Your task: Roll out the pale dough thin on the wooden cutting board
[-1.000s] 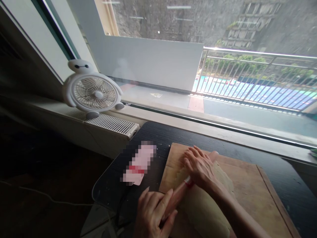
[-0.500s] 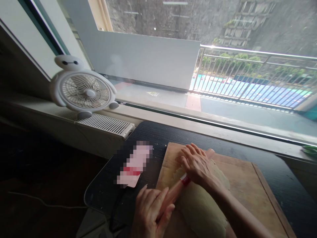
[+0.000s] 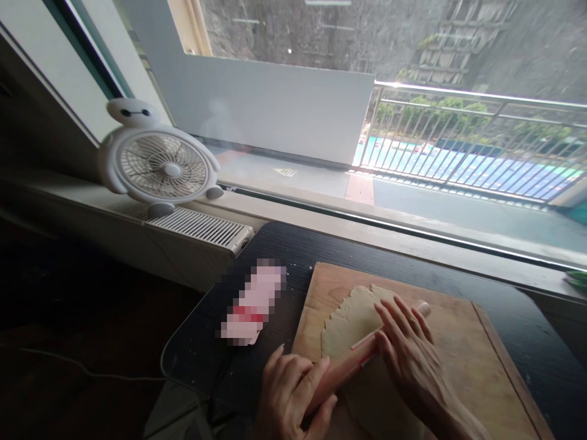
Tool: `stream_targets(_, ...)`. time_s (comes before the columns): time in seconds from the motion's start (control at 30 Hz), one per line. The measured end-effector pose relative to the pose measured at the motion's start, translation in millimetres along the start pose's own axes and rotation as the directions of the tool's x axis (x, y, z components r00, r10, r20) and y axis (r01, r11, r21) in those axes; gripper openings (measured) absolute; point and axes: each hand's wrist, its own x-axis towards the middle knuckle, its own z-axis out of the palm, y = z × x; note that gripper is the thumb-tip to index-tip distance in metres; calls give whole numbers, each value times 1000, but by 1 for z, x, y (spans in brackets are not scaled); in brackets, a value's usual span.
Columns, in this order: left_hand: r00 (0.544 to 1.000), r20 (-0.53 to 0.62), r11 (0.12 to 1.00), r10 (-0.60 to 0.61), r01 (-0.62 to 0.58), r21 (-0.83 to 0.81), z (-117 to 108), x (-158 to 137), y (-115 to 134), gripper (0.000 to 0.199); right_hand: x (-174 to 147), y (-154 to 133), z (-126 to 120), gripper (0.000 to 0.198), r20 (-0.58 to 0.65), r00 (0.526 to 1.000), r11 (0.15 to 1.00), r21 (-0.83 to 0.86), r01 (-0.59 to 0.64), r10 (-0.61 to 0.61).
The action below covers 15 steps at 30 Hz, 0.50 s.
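A wooden rolling pin (image 3: 339, 373) with a red-edged label lies slantwise across a thin, rough-edged sheet of dough (image 3: 352, 316). The dough rests on a wooden board (image 3: 463, 354). My left hand (image 3: 288, 388) is around the pin's near end, its fingers over one side and the thumb on the other. Toward the pin's far end, my right hand (image 3: 410, 348) lies on top with fingers stretched out and slightly apart. My palms and the pin hide part of the dough.
Left of the board, a pixelated pink object (image 3: 254, 299) lies on the black table (image 3: 192, 348). A white fan (image 3: 160, 162) stands on the radiator (image 3: 202, 229) by the window. Some green thing (image 3: 575, 280) sits at the right of the sill.
The rolling pin has moved right across the dough with both my hands on it, uncovering more dough on the left. The view has shifted slightly.
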Motion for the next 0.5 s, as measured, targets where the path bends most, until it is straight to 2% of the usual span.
stream_targets(0.07,999,21,999,42,-42,-6,2,2,-1,40,-15,9,2,49,-17,1000,1000,-21,-4,4)
stream_targets(0.13,997,37,998,60,-60,-7,3,3,-2,41,-10,12,5,47,-14,1000,1000,-23,-10,10)
stream_targets(0.23,999,39,1000,26,-25,-12,2,2,-5,39,31,5,12,40,42,999,1000,0,-22,22)
stream_targets(0.4,997,19,997,-79,79,10,-4,-1,-10,34,112,-26,26,34,137,988,995,64,-80,71)
stream_targets(0.5,994,8,993,-111,110,33,-7,-4,-12,33,130,-39,30,34,152,985,991,89,-101,87)
